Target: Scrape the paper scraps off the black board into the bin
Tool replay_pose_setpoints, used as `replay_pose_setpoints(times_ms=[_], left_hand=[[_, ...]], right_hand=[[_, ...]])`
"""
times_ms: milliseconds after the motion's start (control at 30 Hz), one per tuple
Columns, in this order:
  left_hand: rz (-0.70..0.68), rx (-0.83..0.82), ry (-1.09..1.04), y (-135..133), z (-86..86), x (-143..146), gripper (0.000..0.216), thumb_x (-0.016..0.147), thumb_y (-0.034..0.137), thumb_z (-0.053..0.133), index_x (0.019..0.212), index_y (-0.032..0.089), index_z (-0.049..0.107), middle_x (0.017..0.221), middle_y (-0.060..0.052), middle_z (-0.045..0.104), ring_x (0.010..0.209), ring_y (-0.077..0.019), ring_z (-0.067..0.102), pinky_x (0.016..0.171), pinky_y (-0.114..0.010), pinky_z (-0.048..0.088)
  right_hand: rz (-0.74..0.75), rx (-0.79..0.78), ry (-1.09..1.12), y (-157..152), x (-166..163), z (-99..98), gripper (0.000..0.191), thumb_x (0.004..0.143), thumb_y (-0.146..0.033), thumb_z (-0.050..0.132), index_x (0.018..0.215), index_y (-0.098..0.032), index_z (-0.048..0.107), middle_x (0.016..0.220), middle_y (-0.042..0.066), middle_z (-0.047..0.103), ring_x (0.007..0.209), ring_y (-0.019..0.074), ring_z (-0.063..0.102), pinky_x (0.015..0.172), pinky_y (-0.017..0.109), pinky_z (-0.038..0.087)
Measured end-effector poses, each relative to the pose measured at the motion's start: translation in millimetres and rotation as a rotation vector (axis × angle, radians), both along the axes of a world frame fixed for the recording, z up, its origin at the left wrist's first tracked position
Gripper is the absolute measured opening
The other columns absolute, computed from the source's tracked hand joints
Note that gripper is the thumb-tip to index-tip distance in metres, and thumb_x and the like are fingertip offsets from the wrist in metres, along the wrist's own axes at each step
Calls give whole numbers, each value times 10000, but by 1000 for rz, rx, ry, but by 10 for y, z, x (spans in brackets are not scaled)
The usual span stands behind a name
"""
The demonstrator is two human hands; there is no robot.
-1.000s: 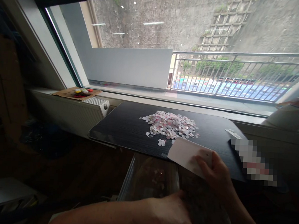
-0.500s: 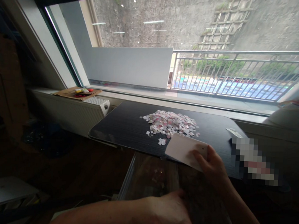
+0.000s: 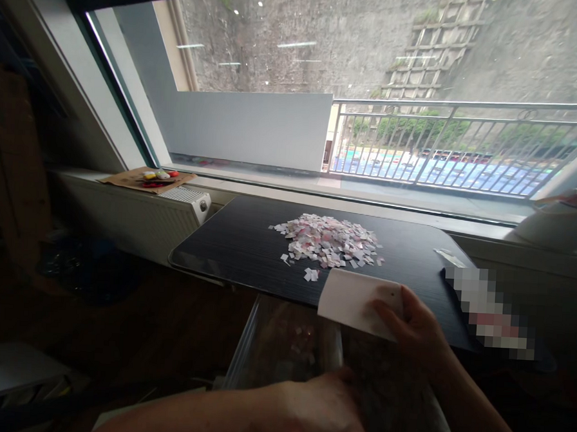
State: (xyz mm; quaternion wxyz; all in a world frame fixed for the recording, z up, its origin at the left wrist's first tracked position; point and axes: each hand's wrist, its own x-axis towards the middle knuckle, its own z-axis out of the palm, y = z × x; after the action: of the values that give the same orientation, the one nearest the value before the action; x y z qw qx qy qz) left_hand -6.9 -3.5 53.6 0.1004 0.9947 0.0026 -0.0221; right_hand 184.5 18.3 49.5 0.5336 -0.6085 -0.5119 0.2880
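My right hand is closed on a flat white scraper with a small hole near one corner, thumb on its face. The scraper is tilted at the table's front edge, below a heap of small white and pinkish paper scraps. A few loose scraps lie between heap and scraper. Below the edge is a see-through plastic bin with a few scraps inside. My left hand is closed at the bin's near right side; its fingertips are mostly hidden.
The dark table stands against a window sill. A white radiator at left carries cardboard with small colourful items. On the table's right lies a partly blurred-out object. A pale bag sits at far right.
My right hand has drawn the scraper slightly down toward me, off the front edge and away from the heap. My left hand has barely moved.
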Motion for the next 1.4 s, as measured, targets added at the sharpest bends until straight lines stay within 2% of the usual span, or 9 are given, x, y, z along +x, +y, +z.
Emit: replay_pose_setpoints(times_ms=[133,200,367,600,733,933,1167,1300,1400], left_hand=[[-1,34,112,-8,-68,-100,258,830,231,696,600,183,588,707,-9,669,729,-180,593,777,-386,417],[32,56,65,-18,-123,-168,273,826,226,710,592,191,573,701,-3,663,721,-177,582,776,-383,400],[90,57,11,-39,-224,-306,245,805,221,740,612,196,591,701,10,636,715,-181,543,801,-394,368],[103,46,-16,-34,-175,-421,178,785,178,731,648,202,619,739,7,615,733,-171,497,852,-380,342],[124,47,-44,-34,-192,-463,176,798,165,714,657,195,613,767,7,614,752,-162,484,898,-376,327],[135,-90,15,-8,-192,-529,155,769,229,729,661,197,622,756,1,595,764,-170,473,943,-387,307],[146,-77,19,0,-174,-503,152,809,190,675,664,195,629,754,6,594,744,-160,467,933,-381,311],[129,-33,19,4,-166,-469,164,817,203,696,664,198,637,712,5,587,719,-168,470,884,-386,322],[128,18,19,1,-146,-463,170,820,188,701,662,198,639,715,4,599,715,-167,481,850,-382,329]], right_hand=[[-305,58,-45,46,231,130,336,745,-459,727,969,-222,644,764,28,734,646,213,708,544,298,578],[-344,75,-145,86,302,181,314,747,-436,723,960,-213,659,757,46,739,651,224,713,539,302,578],[-279,70,-179,110,289,209,302,791,-446,658,973,-206,650,803,66,756,679,229,727,576,324,593],[-245,26,-325,-36,432,265,241,740,-445,663,867,-240,664,738,29,717,653,224,687,541,306,556],[-197,-60,-175,-43,425,232,267,740,-453,679,877,-228,636,748,26,715,666,222,694,560,308,566],[-48,-146,51,-75,456,185,310,720,-460,730,909,-230,641,760,5,730,649,193,692,563,279,564],[-60,-91,69,-61,426,173,281,735,-440,739,898,-226,659,755,20,750,646,209,717,571,300,588],[-176,49,6,136,222,149,336,749,-460,738,957,-220,629,813,49,767,709,234,750,608,330,614],[-151,78,-11,313,81,103,401,768,-514,708,1000,-202,609,886,90,775,770,255,764,645,368,627]])
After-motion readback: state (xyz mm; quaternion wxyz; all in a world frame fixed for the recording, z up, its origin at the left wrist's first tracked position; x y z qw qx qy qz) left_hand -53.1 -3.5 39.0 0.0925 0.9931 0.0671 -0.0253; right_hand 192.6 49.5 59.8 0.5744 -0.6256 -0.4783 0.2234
